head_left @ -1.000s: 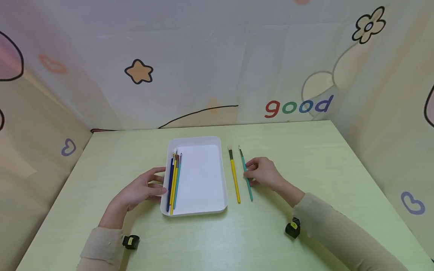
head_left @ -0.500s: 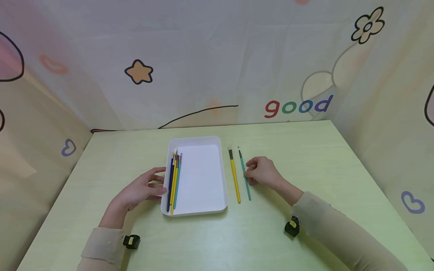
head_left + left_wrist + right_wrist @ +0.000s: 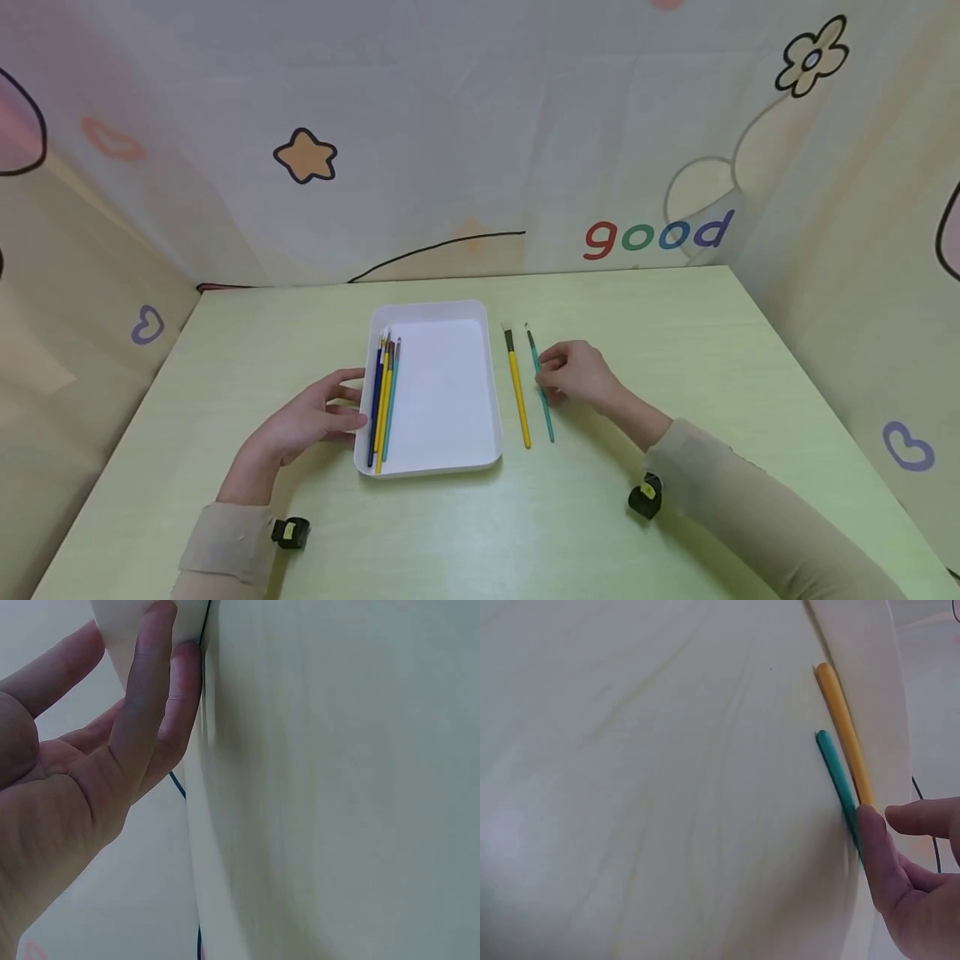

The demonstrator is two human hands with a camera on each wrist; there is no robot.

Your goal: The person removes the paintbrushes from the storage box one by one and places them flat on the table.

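Note:
My left hand (image 3: 311, 421) rests against the left side of a white rectangular tray (image 3: 450, 392). Its thumb touches the rim, and in the left wrist view its fingers (image 3: 154, 660) lie along the outer wall. Several slim paintbrushes (image 3: 386, 408), dark blue, yellow and teal, lie side by side along the tray's left wall. Outside the tray, a yellow paintbrush (image 3: 519, 400) lies right of it, with a teal paintbrush (image 3: 547, 417) beside it, bristles away from me. My right hand (image 3: 581, 375) touches the teal paintbrush; in the right wrist view its thumb and fingers stand apart.
The pale green table (image 3: 675, 350) reaches back to a patterned cloth wall (image 3: 450, 150), with more cloth at both sides. A black wrist camera (image 3: 290, 533) is on the left sleeve and another black camera (image 3: 645, 497) on the right.
The teal paintbrush outside the tray has shifted slightly left, closer to the yellow one. My right hand has moved slightly left and away from me. My left hand and the tray hold their places.

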